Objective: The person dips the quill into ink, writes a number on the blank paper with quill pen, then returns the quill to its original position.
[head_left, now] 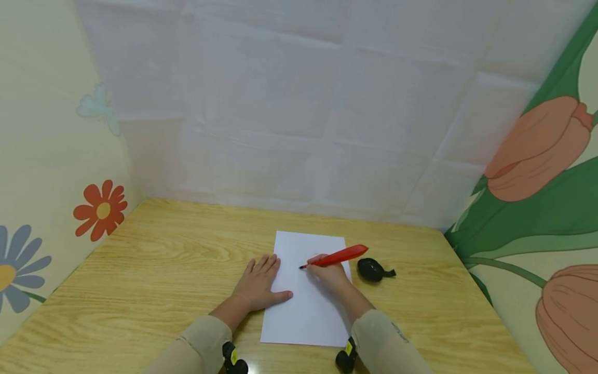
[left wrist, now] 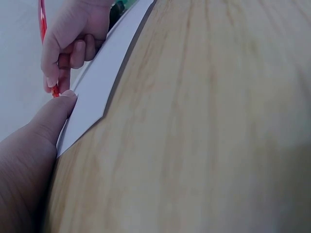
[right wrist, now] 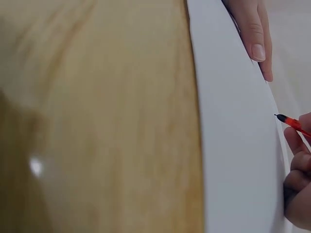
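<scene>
Showing on the left wall (head_left: 42, 130), well to the left of the left hand (head_left: 258, 288), are a blue flower (head_left: 7, 275) and a red flower (head_left: 103, 210), with a pale butterfly (head_left: 97, 105) higher up. The left hand lies palm down, its fingers straight and its thumb stretched out sideways; the thumb rests on the white paper (head_left: 303, 322), the fingertips at the paper's left edge. The paper lies flat on the table (head_left: 154, 285), reaching from that thumb to below the right hand (head_left: 333, 279). The right hand pinches a red pen (head_left: 345, 254), the spare fingers curled in. The pen's black tip points left of this hand, over the paper; whether it touches cannot be told. The pen's thick end slants up to the hand's right. Just right of the right hand sits a rounded black thing (head_left: 370, 270), its short tail pointing away from the hand. Well to the right of both hands, the right wall (head_left: 584, 223) bears pink tulips (head_left: 537, 150).
</scene>
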Tool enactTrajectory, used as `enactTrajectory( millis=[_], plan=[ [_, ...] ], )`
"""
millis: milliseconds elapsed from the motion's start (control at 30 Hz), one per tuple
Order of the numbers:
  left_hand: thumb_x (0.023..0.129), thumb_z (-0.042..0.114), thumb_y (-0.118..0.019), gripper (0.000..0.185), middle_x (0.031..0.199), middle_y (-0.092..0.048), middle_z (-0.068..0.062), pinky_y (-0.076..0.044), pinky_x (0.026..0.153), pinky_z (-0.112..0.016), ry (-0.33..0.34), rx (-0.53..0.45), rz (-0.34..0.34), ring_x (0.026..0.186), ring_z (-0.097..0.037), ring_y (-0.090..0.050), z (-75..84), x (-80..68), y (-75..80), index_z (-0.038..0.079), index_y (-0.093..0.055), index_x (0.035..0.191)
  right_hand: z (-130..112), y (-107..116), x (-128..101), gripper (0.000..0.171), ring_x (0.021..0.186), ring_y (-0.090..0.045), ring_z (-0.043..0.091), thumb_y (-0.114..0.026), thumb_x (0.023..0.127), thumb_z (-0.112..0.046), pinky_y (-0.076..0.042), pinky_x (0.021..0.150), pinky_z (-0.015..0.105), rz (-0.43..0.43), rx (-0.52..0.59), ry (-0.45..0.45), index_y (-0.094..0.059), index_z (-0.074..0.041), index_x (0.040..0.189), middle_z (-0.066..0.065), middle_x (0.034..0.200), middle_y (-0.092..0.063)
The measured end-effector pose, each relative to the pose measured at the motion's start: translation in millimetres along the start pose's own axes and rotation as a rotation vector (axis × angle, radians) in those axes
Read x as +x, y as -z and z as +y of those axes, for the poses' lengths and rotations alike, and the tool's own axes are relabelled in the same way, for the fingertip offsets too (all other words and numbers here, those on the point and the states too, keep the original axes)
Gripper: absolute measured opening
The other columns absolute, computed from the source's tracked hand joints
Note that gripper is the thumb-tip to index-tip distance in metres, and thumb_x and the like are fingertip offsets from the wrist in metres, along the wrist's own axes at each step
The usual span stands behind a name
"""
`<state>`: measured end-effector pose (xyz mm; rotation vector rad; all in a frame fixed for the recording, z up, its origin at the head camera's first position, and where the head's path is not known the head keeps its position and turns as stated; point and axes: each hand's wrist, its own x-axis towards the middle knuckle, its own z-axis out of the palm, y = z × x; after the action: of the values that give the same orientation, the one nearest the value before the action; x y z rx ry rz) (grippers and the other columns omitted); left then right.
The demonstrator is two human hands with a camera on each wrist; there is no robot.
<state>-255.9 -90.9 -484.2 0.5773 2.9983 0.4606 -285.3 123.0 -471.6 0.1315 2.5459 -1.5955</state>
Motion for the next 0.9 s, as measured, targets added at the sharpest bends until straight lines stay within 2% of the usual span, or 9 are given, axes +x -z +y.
enactTrajectory(
  millis=[267, 567, 900],
  plan=[
    [0.085, 0.071, -0.055, 0.098, 0.162, -0.026, -0.010, -0.011, 0.123, -0.055, -0.001, -0.002, 0.004, 0.152, -0.031, -0.017, -0.3, 0.5, -0.5, 0.005, -0.031, 0.153, -0.5, 0.8, -3.2, 0.018, 0.079, -0.055, 0.017, -0.069, 0.087, -0.020, -0.044, 0.068, 0.025, -0.014, 0.001, 0.013, -0.073, -0.012, 0.103, 0.003, 0.096, -0.069],
    [0.085, 0.069, -0.056, 0.098, 0.162, -0.025, -0.011, -0.011, 0.123, -0.055, -0.002, 0.000, 0.005, 0.152, -0.032, -0.016, -0.9, -0.1, -1.7, 0.005, -0.031, 0.153, -1.4, 2.4, -7.0, 0.018, 0.086, -0.054, 0.018, -0.070, 0.088, -0.022, -0.042, 0.072, 0.026, -0.049, -0.001, -0.017, -0.073, -0.014, 0.104, 0.002, 0.101, -0.069],
    [0.084, 0.072, -0.055, 0.099, 0.162, -0.025, -0.010, -0.010, 0.123, -0.056, -0.002, -0.006, 0.023, 0.152, -0.031, -0.017, -1.9, 0.2, -4.4, 0.006, -0.031, 0.153, -0.4, 4.1, -9.2, 0.019, 0.084, -0.053, 0.017, -0.071, 0.087, -0.023, -0.041, 0.071, 0.026, -0.077, -0.005, 0.004, -0.073, -0.012, 0.103, 0.002, 0.096, -0.070]
  ],
)
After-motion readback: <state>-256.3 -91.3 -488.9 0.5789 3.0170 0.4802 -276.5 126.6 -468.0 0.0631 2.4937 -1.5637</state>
